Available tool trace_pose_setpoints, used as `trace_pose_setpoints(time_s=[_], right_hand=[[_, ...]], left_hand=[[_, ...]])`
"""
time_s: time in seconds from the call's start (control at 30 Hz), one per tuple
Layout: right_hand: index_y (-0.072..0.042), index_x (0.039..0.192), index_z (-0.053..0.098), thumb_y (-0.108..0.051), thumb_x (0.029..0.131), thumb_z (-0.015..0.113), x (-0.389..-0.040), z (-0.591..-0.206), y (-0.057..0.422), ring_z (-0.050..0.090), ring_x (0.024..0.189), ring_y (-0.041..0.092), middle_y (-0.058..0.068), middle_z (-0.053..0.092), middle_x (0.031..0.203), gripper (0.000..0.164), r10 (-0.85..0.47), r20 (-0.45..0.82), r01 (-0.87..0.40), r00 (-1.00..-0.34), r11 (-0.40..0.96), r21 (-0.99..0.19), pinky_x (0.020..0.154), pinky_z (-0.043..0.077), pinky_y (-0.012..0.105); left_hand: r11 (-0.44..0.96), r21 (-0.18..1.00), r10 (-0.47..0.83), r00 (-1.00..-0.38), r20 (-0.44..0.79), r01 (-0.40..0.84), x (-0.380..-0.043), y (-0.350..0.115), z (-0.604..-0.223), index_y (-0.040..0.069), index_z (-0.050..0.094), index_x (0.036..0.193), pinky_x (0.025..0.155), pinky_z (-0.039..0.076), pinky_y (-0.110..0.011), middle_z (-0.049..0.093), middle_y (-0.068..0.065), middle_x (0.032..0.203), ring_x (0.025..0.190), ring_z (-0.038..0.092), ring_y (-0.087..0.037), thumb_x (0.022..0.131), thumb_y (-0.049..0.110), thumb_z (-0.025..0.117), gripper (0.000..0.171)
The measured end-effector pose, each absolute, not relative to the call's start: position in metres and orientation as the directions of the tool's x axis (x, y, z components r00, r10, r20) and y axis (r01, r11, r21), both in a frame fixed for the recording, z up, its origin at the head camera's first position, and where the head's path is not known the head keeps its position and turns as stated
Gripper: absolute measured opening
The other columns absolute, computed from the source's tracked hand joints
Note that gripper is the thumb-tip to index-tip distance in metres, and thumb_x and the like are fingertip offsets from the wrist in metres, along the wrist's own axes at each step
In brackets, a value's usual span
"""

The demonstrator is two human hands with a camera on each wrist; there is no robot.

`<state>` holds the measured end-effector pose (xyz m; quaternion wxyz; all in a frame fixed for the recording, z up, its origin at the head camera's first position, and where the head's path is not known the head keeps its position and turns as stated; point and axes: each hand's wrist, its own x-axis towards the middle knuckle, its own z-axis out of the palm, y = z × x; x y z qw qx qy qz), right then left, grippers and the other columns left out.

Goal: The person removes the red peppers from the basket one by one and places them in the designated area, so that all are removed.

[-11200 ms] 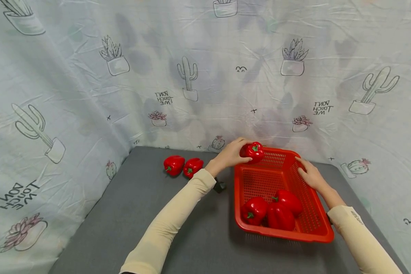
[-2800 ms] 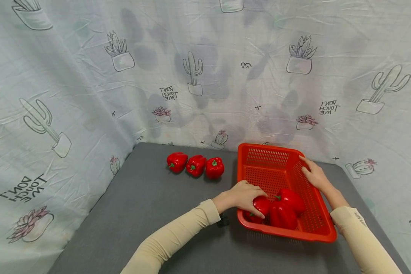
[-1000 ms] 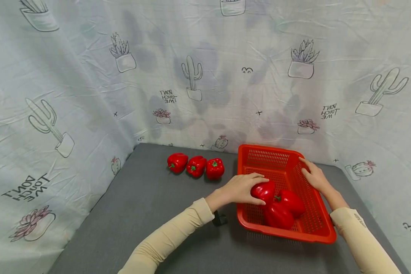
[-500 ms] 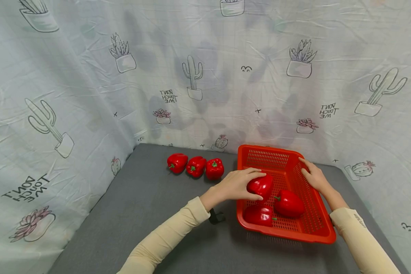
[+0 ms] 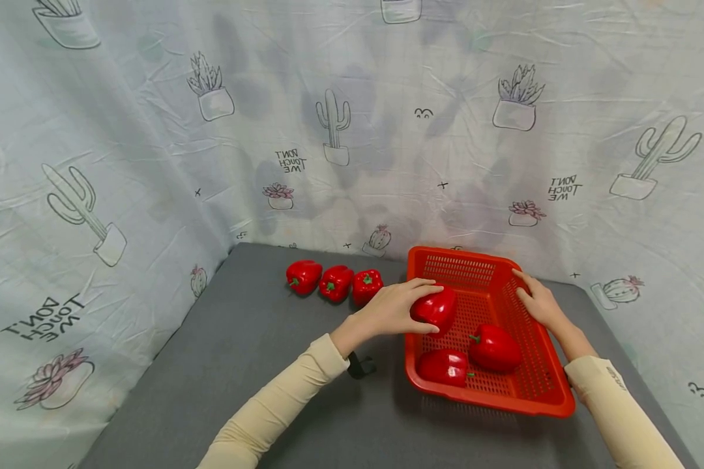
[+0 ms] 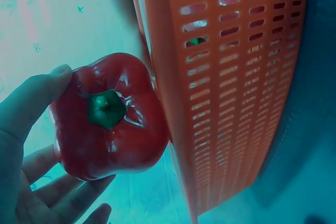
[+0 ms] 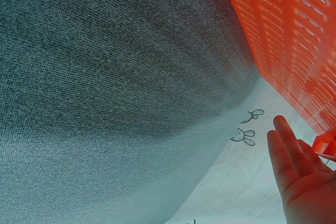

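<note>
My left hand [image 5: 384, 311] grips a red bell pepper [image 5: 437, 309] at the left side of the orange basket [image 5: 504, 405]. In the left wrist view this bell pepper [image 6: 115, 124] has its green stem toward the camera, thumb on one side and fingers beneath, close beside the slotted basket wall [image 6: 231, 103]. My right hand [image 5: 541, 305] holds the basket's right rim. The right wrist view shows fairly straight fingers [image 7: 290, 156] outside the basket. Two red bell peppers lie inside: one at front left [image 5: 444, 368], one toward the right [image 5: 495, 348].
Left of the basket, three red bell peppers [image 5: 304, 277] stand in a row at the back of the grey table [image 5: 223, 365]. The left hand partly covers the nearest one. A cactus-print curtain [image 5: 375, 130] hangs behind and at both sides.
Three peppers now stand in the row, up from two 11.2 s ago. My left hand has lifted another from the basket's front left and carried it toward the left rim; one inside rolled left.
</note>
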<state>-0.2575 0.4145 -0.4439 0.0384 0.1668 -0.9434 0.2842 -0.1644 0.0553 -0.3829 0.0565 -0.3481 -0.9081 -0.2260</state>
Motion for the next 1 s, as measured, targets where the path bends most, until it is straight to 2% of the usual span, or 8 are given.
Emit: trace_pose_setpoints(time_s=[0.4, 0.63, 1.0], right_hand=[[0.004, 0.143, 0.025, -0.015, 0.099, 0.033, -0.258, -0.444, 0.417, 0.026, 0.123, 0.057, 0.039, 0.027, 0.138, 0.048, -0.289, 0.15, -0.323, -0.946, 0.783, -0.532, 0.095, 0.024, 0.067], [0.005, 0.142, 0.026, -0.016, 0.099, 0.033, -0.259, -0.445, 0.418, 0.027, 0.123, 0.057, 0.039, 0.028, 0.138, 0.049, -0.293, 0.153, -0.329, -0.944, 0.783, -0.528, 0.095, 0.024, 0.067], [0.005, 0.142, 0.027, -0.015, 0.098, 0.034, -0.26, -0.446, 0.418, 0.028, 0.122, 0.057, 0.039, 0.029, 0.137, 0.048, -0.289, 0.163, -0.331, -0.943, 0.785, -0.524, 0.095, 0.025, 0.066]], left_hand=[[0.667, 0.397, 0.562, -0.775, 0.288, 0.631, -0.165, 0.039, -0.381, 0.029, 0.043, 0.138, 0.082, 0.052, -0.029, 0.043, 0.006, 0.141, 0.111, 0.056, -0.012, 0.077, 0.051, 0.068, 0.07], [0.657, 0.458, 0.522, -0.8, 0.296, 0.599, -0.162, 0.024, -0.382, 0.028, 0.044, 0.138, 0.082, 0.052, -0.03, 0.044, 0.005, 0.139, 0.108, 0.055, -0.013, 0.076, 0.05, 0.069, 0.069], [0.66, 0.498, 0.453, -0.827, 0.333, 0.562, -0.16, 0.002, -0.385, 0.03, 0.043, 0.138, 0.082, 0.052, -0.033, 0.043, 0.01, 0.139, 0.115, 0.05, -0.013, 0.076, 0.048, 0.07, 0.07]])
